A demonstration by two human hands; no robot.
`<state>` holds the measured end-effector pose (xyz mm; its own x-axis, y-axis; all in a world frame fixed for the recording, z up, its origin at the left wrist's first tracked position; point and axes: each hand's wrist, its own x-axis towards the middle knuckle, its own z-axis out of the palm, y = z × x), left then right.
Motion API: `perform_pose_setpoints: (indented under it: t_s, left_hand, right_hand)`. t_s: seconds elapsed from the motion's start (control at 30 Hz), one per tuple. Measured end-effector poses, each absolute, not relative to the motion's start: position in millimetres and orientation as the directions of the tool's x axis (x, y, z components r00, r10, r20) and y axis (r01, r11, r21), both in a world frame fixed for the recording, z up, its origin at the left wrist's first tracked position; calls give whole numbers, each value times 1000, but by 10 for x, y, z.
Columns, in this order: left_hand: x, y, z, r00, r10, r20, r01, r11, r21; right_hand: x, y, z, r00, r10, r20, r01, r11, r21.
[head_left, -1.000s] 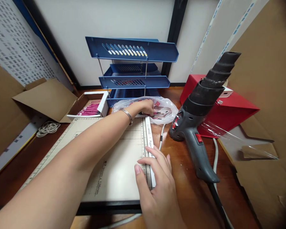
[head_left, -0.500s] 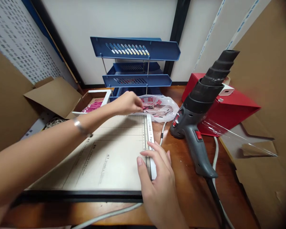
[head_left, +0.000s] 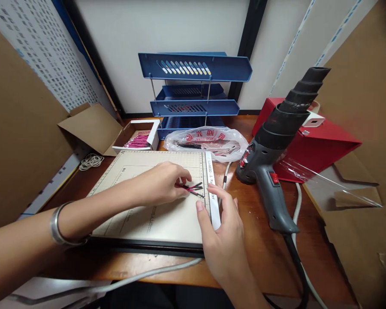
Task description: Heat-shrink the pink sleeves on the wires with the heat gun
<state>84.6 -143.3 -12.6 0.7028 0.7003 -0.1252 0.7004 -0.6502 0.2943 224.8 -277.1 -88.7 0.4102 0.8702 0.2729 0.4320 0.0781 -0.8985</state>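
My left hand (head_left: 165,183) pinches a few short red and black wires (head_left: 194,189) and holds them over the beige cutting board (head_left: 148,219), close to its white ruler bar (head_left: 212,193). My right hand (head_left: 223,234) rests on the lower part of that ruler bar, fingers extended and spread. A clear plastic bag (head_left: 209,143) with red print and more wires inside lies just beyond the board. A silver bangle sits on my left wrist.
A grey heat gun (head_left: 276,146) stands to the right on the wooden desk, its cord trailing forward. Behind are a blue three-tier tray rack (head_left: 194,94), a red box (head_left: 318,141), a white box of pink wires (head_left: 140,139), rubber bands (head_left: 90,162) and cardboard.
My left hand drew back from the plastic bag with a few wires and brought them down onto the board by the ruler. My right hand stayed on the ruler bar.
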Motion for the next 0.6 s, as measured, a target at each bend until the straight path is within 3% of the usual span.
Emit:
perform_pose_setpoints:
  t_s: [0.23,0.37,0.6]
  left_hand:
    - [1125,-910,-65,682,731,-13,716,-664,215]
    - [1524,-524,-170,735,677,34,660,-727,190]
    - [2210,-180,-324,751,659,-41,656,-737,160]
  right_hand:
    - [2264,-2775,-902,390,884,258,429,73,-900]
    - [2240,-2777,-883,368,897,246,455,58,-889]
    - [2202,-2802,-877,362,890,278,483,76,-872]
